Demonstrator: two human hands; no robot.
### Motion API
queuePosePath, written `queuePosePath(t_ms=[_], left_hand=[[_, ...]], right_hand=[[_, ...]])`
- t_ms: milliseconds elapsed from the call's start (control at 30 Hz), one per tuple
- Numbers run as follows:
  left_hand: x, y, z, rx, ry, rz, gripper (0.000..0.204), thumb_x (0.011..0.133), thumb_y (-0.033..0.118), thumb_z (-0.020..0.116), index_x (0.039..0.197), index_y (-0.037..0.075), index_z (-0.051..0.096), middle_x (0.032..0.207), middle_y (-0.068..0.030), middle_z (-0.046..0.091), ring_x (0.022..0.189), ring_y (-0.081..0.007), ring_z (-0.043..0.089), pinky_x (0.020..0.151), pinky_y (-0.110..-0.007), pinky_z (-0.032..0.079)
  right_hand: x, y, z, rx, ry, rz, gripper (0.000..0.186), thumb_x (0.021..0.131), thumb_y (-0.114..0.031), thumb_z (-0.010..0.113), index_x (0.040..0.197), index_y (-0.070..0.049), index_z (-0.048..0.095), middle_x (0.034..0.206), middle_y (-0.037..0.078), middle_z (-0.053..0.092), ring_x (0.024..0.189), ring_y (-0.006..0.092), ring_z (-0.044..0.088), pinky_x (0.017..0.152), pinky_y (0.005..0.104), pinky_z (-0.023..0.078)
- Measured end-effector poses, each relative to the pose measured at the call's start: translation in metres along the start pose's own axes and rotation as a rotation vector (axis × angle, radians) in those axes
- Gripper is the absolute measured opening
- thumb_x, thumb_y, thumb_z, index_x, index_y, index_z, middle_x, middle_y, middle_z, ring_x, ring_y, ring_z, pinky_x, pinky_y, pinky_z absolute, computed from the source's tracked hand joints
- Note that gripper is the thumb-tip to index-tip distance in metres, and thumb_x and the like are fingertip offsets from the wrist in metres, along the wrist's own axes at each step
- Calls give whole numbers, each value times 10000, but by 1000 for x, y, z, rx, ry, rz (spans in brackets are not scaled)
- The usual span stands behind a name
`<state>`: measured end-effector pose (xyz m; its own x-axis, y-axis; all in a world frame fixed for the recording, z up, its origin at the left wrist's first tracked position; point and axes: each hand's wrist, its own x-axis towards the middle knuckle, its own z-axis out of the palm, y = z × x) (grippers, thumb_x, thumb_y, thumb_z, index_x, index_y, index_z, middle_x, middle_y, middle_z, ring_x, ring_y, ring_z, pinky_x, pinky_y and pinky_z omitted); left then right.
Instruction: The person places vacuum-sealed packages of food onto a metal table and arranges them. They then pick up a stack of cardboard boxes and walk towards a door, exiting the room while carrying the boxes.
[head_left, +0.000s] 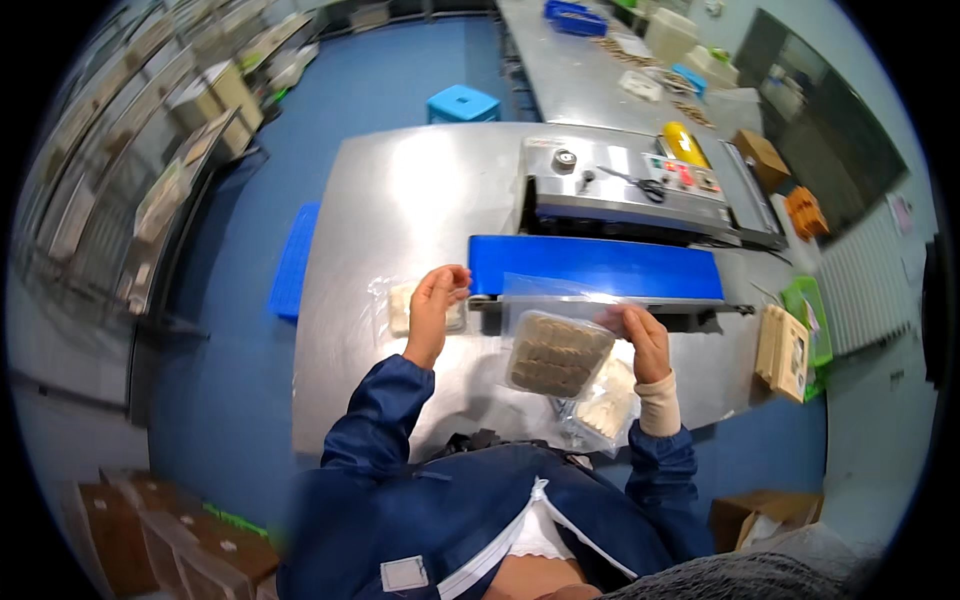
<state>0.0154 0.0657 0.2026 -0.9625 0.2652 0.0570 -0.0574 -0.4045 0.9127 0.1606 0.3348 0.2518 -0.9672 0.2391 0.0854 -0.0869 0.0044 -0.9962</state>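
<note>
Toward the tabletop (375, 200)'s near edge, the right hand (648, 345) pinches a clear-bagged food tray (560, 355), apparently positioning it, while the left hand (435, 305) hovers half-curled, its grip unclear to me; steadying the loose plastic seems called for next.

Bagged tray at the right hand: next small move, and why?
I'd probably bring the left hand across to the upper left of the clear bag: only the right hand grips it, at its upper right, the tray inside sits tilted, and the left hand looks empty.
</note>
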Motion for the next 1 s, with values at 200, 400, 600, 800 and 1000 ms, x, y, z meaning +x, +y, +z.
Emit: queuePosePath(t_ms=[200, 400, 600, 800, 1000], left_hand=[[-17, -113, -198, 629, 934, -257, 407, 832, 193, 514, 1153, -45, 438, 1145, -195, 475, 996, -259, 503, 854, -331, 401], [-19, -167, -216, -257, 1074, -572, 393, 835, 279, 551, 1075, -23, 484, 952, -112, 507, 797, -193, 516, 661, -311, 421], [6, -174, -241, -362, 998, -474, 167, 841, 191, 539, 906, 42, 500, 850, -50, 523, 780, -150, 515, 650, -254, 433], [11, -74, -222, -260, 820, 30, 98, 878, 140, 474, 958, 90, 447, 1043, -72, 570, 890, -146, 537, 739, -261, 428], [0, 38, -210, 107, 613, 319, 117, 888, 149, 487, 914, 37, 509, 889, -63, 617, 801, -121, 568, 715, -241, 432]], right_hand=[[-6, 57, 39, 12, -116, 168, 311, 926, -230, 402, 1007, 26, 558, 933, 120, 620, 880, 177, 588, 797, 268, 442], [0, 112, 75, 53, -167, 343, 286, 925, -212, 393, 990, 10, 562, 952, 114, 621, 880, 163, 591, 753, 239, 446], [6, 174, 99, 97, -215, 556, 264, 902, -202, 407, 974, -12, 575, 905, 98, 635, 691, 96, 547, 619, 217, 442], [-9, 247, 93, -140, -186, 687, 284, 815, -158, 483, 1000, 46, 552, 750, 98, 607, 601, 161, 563, 501, 270, 449], [-22, 271, 66, -688, -382, 458, 324, 800, -158, 533, 1046, 52, 536, 816, 138, 616, 650, 188, 610, 563, 279, 504]])
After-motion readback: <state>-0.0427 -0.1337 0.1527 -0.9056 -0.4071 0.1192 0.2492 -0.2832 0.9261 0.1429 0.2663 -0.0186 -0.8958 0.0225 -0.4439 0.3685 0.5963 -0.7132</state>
